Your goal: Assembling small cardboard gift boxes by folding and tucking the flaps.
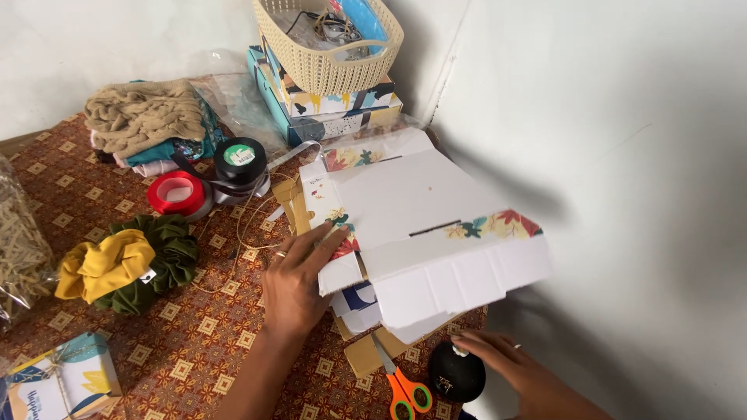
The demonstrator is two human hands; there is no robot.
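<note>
A: Left hand [296, 280] status?
B: Fingers spread flat, pressing the near-left flap of the white cardboard box [424, 233]. Not gripping it.
A: Box location?
B: On the patterned mat [187, 350], against the white wall [622, 155], half unfolded, leaf print on edges.
A: Right hand [506, 362]?
B: Fingers loosely curled, tips touching a black round object [455, 373]. Grasp: can't tell.
A: Nearby?
B: Orange-handled scissors [401, 385] just left of it; red ribbon spool [177, 193], yellow and green scrunchies [124, 264] further left.

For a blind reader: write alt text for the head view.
A person's left hand presses on a flat, unfolded white cardboard box with leaf prints, while the right hand rests near a black round object. Orange scissors, ribbon spools and scrunchies lie nearby.
</note>
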